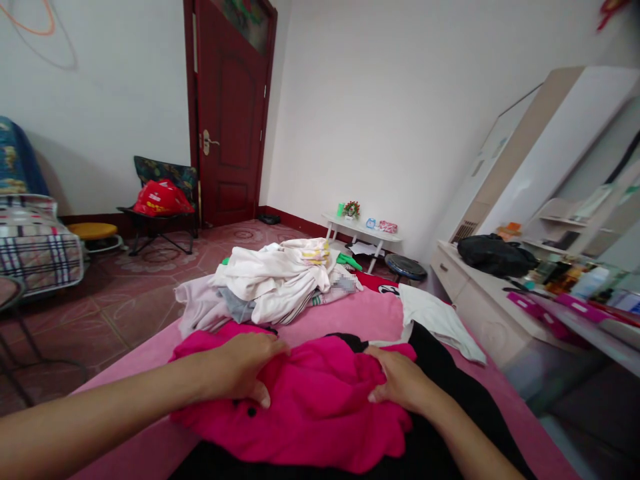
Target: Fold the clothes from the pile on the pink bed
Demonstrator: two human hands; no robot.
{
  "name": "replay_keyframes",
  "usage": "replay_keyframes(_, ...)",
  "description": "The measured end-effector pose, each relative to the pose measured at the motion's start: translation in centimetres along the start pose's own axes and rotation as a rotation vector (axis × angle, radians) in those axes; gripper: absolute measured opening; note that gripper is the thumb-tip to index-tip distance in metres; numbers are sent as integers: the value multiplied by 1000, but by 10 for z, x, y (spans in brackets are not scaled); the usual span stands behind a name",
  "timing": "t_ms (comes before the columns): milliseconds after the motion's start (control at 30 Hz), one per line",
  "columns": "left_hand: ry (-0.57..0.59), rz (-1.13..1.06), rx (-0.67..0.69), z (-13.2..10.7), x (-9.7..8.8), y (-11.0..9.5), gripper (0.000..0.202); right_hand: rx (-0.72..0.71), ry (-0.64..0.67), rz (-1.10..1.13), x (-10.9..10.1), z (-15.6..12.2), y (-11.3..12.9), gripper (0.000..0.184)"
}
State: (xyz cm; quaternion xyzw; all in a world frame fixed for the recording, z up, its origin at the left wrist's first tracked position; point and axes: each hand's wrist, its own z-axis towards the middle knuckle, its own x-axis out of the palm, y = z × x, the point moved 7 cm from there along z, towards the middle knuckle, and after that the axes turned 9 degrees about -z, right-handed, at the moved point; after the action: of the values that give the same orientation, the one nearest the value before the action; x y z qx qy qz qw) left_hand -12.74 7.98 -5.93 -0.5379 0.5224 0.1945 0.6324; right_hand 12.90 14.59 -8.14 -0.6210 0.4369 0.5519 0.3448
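Observation:
A bright pink garment (320, 407) lies bunched in front of me, with small dark buttons or dots near its left side. My left hand (240, 367) grips its left part, thumb on top and the other fingers partly lost in the folds. On the right side, my right hand (403, 380) holds the same garment, its thumb pointing inward and the fingertips hidden by cloth. Black fabric (460, 387) spreads beneath and to the right of the garment. All of it rests on a pink-covered bed (365, 310).
Beyond my hands sits a heap of whitish clothes (280, 270); a white garment (440, 320) lies at the bed's right edge. A dresser (470, 297) bearing a black bag (495, 255) stands right. Further back are a low white table (367, 227), stool (406, 267) and door (233, 120).

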Motion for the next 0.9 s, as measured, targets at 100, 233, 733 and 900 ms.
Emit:
replay_keyframes(100,-39,115,-16,-17,2,-14,41,74,-11,-279,-11,-11,13,37)
replay_keyframes(233,-2,70,52,-33,-30,-26,27,31,61,-280,-49,-8,27,16)
replay_keyframes(733,-588,414,-241,124,-111,90,76,120,-309,81,-1,93,-8,73)
replay_keyframes(900,-657,427,-205,126,-88,103,79,172,-282,-34,50,80,-19,57)
